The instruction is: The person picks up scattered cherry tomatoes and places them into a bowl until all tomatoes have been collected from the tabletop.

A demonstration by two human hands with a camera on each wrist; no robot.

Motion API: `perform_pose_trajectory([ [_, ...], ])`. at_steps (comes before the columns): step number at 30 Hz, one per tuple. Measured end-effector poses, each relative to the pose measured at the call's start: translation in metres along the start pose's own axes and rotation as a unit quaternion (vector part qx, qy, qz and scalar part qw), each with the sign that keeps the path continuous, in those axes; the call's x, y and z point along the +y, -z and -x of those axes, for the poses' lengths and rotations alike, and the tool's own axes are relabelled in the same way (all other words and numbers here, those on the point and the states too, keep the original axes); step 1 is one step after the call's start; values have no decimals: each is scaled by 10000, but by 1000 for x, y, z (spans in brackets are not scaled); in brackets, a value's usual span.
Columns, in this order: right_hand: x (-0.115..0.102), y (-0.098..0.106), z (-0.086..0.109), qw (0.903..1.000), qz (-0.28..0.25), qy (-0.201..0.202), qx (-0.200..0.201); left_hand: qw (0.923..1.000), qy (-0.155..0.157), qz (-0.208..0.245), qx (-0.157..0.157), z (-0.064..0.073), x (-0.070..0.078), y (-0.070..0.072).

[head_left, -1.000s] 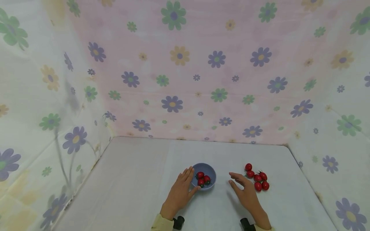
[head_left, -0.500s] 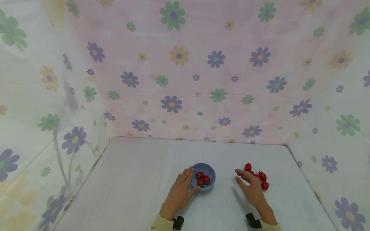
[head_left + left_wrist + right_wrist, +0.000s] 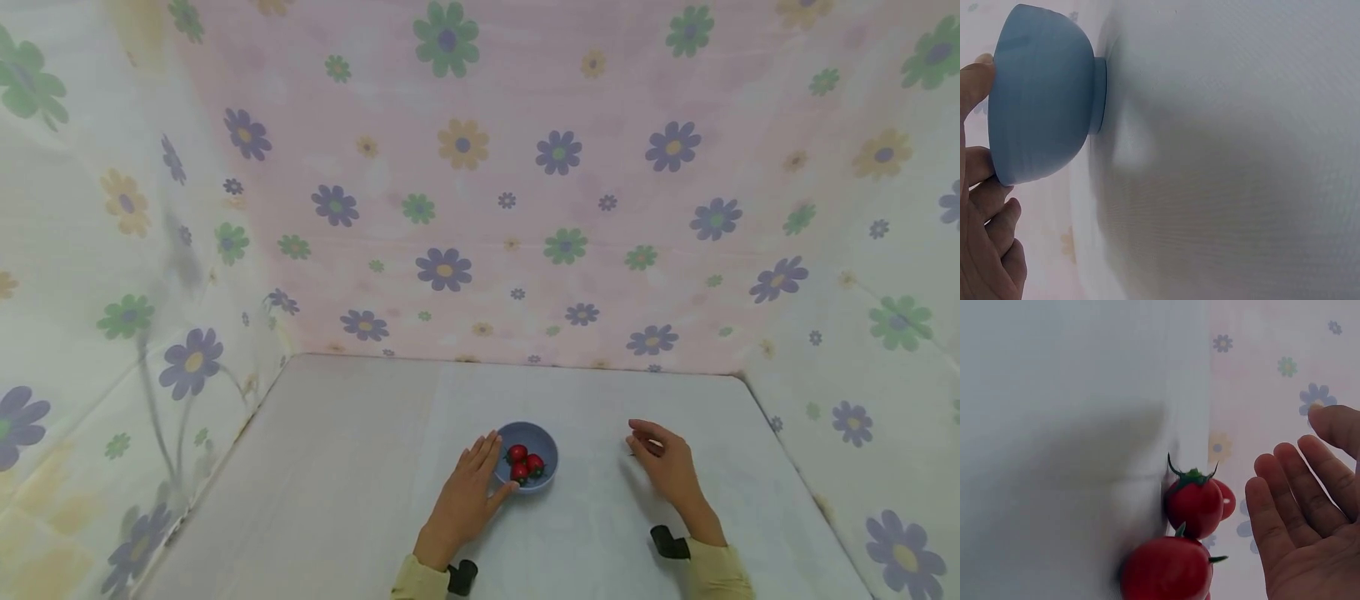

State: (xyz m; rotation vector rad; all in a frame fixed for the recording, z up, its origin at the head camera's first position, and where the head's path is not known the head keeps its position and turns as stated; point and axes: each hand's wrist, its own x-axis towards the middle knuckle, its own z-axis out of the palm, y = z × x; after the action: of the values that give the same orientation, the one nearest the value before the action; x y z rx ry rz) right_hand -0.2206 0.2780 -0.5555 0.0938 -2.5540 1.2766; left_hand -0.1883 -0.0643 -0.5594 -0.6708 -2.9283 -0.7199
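A small blue bowl (image 3: 542, 443) holds red cherry tomatoes (image 3: 534, 464) with green stems. My left hand (image 3: 463, 498) rests against its left side, fingers straight along the rim and thumb at the near edge. In the left wrist view, the thumb and fingertips touch the bowl (image 3: 1044, 94) near its rim. To the right, my right hand (image 3: 670, 467) is over the loose tomatoes and hides most of them from the head view. The right wrist view shows loose tomatoes (image 3: 1194, 507) beside my right hand (image 3: 1310, 512), its fingers extended and apart from them, nothing held.
A white cloth covers the table (image 3: 337, 467). Flower-patterned fabric (image 3: 480, 208) hangs behind it and along both sides. Each wrist carries a black camera mount, such as the right mount (image 3: 667, 542).
My right hand has moved right and away from me, from beside the loose tomatoes to over them, covering them in the head view. The left hand and the bowl stay put.
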Motion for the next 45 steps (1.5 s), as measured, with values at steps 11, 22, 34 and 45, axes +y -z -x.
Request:
perform_pose_trajectory([
  [11, 14, 11, -19, 9986, 171, -314, -394, 10000, -56, 53, 4, 2, 2, 2],
  [22, 24, 22, -36, 9945, 544, -180, -872, 9998, 3, 206, -85, 2, 3, 3],
  [34, 39, 27, -51, 9830, 795, -635, -1526, 9998, -45, 186, -24, 2, 4, 4],
  [45, 34, 24, -54, 9780, 945, -566, -1774, 9998, 58, 162, -118, 0, 2, 3],
])
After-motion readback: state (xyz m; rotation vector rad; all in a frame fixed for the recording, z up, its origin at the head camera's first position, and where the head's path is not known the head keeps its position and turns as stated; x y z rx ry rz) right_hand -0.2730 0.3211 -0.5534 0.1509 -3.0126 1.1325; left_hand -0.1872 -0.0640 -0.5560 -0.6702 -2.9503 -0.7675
